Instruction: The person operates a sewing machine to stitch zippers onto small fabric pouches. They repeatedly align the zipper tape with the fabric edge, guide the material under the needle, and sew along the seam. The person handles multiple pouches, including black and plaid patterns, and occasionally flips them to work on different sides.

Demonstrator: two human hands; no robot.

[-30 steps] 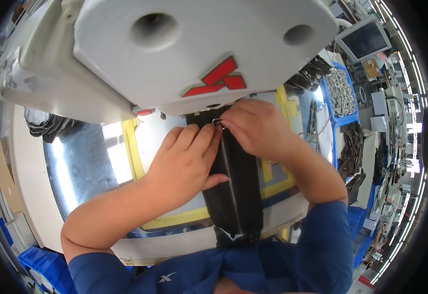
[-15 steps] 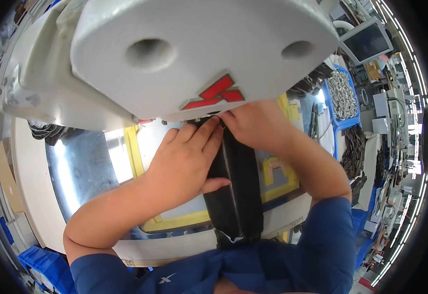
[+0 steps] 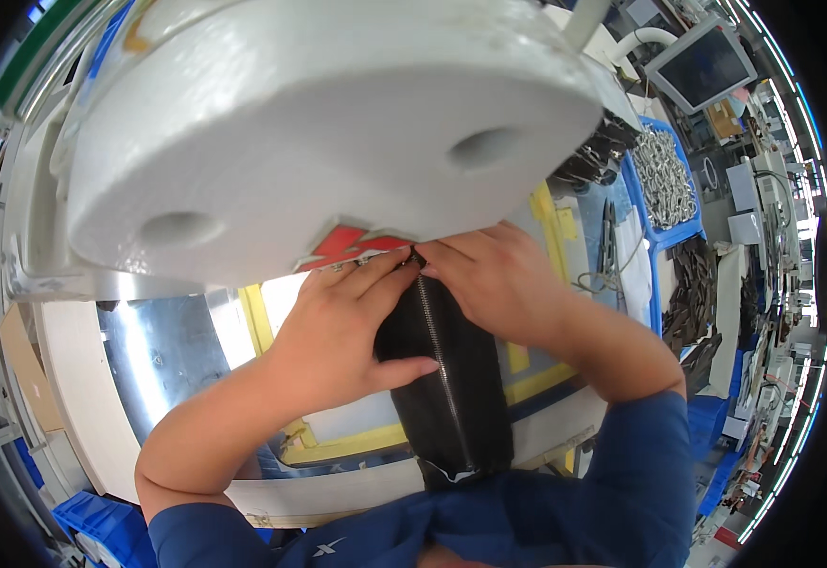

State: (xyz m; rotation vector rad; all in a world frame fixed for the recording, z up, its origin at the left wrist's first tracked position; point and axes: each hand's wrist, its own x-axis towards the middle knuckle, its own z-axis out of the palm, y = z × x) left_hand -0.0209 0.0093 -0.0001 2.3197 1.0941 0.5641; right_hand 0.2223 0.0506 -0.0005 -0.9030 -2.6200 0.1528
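Note:
A long black fabric piece [image 3: 475, 383] runs from my body to beneath the pale grey head of a sewing machine [image 3: 337, 142]. Down its length lies a metal-toothed zipper [image 3: 442, 364]. My left hand [image 3: 328, 331] rests on the left side of the fabric, fingers stretched forward, its spread thumb reaching the zipper teeth. At the zipper's far end, my right hand [image 3: 503, 284] pinches the fabric between thumb and bent fingers, close to the left fingertips. The machine head hides what lies beyond the fingertips, including any needle.
Yellow tape [image 3: 361, 445] borders the pale work surface under the fabric. On the right stand a blue bin of metal parts [image 3: 664, 180] and a heap of dark pieces [image 3: 688, 298]. Tweezers [image 3: 608, 237] lie nearer. A screen [image 3: 702, 71] is at the far right.
The view has shifted, so the machine head sits lower and further left. My right hand is lower in view with its fingers bent at the zipper end; the left stays on the fabric.

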